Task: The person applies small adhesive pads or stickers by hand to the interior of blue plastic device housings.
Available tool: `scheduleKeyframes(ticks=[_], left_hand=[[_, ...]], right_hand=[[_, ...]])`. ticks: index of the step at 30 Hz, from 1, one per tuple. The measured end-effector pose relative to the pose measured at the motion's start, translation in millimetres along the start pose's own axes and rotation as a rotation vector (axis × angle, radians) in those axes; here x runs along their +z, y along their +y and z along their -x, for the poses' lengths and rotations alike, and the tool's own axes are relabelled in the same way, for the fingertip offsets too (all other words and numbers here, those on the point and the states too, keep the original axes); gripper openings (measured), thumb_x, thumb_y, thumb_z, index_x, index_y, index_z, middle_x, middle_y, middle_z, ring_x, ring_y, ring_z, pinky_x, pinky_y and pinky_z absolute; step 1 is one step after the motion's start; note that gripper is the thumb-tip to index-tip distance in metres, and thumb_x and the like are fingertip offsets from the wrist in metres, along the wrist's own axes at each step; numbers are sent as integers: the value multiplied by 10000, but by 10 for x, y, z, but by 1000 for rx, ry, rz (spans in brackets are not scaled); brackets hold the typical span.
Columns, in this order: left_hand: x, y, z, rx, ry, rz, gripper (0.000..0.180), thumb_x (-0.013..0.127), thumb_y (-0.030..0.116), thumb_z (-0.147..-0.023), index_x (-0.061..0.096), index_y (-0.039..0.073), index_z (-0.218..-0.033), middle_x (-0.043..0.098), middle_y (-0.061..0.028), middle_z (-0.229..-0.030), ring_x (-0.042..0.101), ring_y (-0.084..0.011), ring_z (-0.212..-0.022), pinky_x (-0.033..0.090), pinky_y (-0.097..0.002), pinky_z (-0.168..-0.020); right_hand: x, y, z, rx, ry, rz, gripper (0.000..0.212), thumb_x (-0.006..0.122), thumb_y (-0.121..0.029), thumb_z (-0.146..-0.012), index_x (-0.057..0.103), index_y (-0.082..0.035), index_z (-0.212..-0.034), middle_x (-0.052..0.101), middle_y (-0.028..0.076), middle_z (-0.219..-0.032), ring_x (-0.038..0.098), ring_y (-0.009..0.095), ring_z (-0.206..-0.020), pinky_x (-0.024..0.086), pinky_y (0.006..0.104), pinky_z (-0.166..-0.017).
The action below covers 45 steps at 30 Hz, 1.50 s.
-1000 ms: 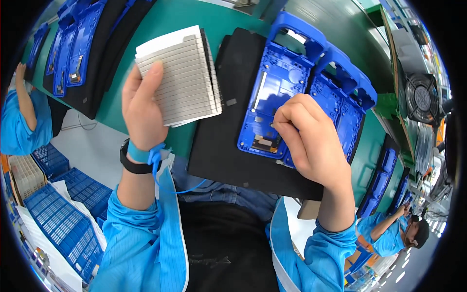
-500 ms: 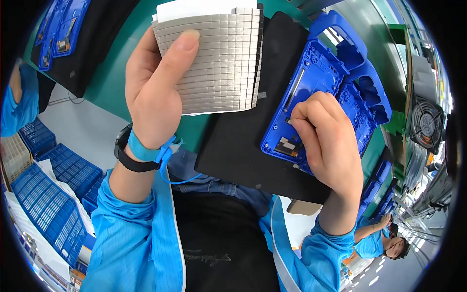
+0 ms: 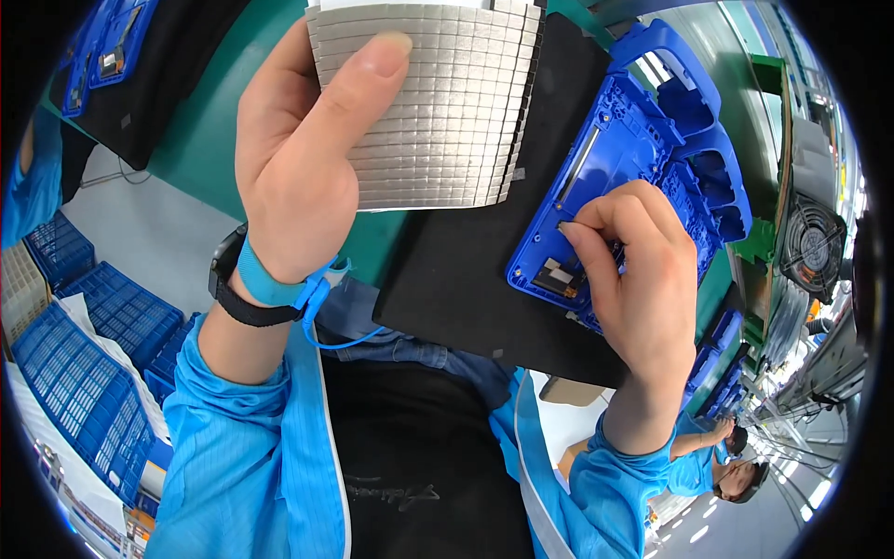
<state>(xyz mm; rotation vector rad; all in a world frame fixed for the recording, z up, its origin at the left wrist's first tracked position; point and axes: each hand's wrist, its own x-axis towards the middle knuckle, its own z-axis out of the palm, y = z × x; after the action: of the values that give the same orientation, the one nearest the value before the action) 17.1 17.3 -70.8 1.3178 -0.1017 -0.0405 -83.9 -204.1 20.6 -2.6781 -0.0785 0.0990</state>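
My left hand (image 3: 303, 177) grips a stack of sheets (image 3: 438, 121) faced with silver-grey squares cut in a grid, with white backing showing at the edges. Its thumb lies flat across the squares and the fingers are behind. To the right, a blue plastic housing (image 3: 605, 149) with ribs, screw posts and a small dark component (image 3: 556, 278) lies open on a black mat (image 3: 456, 279). Over the housing's near part, my right hand (image 3: 647, 270) is closed in a pinch, fingertips at its inner surface. Whatever the pinch holds is too small to make out.
A green tabletop (image 3: 200, 149) lies under the mat. More blue housings (image 3: 116, 47) rest at the far left and at right (image 3: 715, 359). A black fan (image 3: 812, 238) stands at right. Blue crates (image 3: 84, 401) fill the lower left. Co-workers (image 3: 698, 456) are lower right; a blue sleeve (image 3: 37, 177) shows left.
The sheet stack in my left hand has shifted slightly right and up in the picture. My right hand stays pinched by the housing, its fingertips a little changed in place.
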Motion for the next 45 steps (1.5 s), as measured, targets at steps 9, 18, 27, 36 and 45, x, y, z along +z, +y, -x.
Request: scheduleKeyframes(ticks=[9,18,27,36,45], left_hand=[[13,21,21,-8,8,15,532,634,281,-941,509,-48,-1340,649,-135,-1167,629,-186,-1069,465,-274,-924],[-42,-37,16,50,67,-51,510,640,281,-935,532,-39,-1317,669,-130,-1131,662,-199,-1036,495,-277,-887],[-102,-67,-24,44,-10,38,467,631,250,-941,544,-19,-1312,674,-130,-1135,663,-192,-1035,501,-272,-887],[249,232,17,-62,-141,299,324,561,171,-983,572,-57,-1214,664,-110,-1101,619,-125,-956,465,-235,-847],[111,469,125,-148,-157,8,474,650,226,-910,545,-41,-1288,654,-134,-1164,633,-195,-1066,483,-293,-921]], right_hand=[[-25,57,64,-65,32,-46,90,649,44,-810,568,5,-822,533,101,-808,519,257,-742,432,336,-662],[7,141,193,-74,-12,7,87,651,24,-793,586,-10,-839,530,97,-884,479,268,-831,406,337,-725],[-17,121,205,-84,-29,37,98,664,24,-780,589,-20,-827,528,93,-876,476,268,-827,405,338,-724],[-2,131,190,-88,-33,59,116,681,35,-755,604,-21,-821,531,90,-865,488,263,-827,413,337,-723],[10,121,227,-93,82,25,187,722,68,-700,619,-13,-834,571,93,-884,543,263,-821,446,332,-724]])
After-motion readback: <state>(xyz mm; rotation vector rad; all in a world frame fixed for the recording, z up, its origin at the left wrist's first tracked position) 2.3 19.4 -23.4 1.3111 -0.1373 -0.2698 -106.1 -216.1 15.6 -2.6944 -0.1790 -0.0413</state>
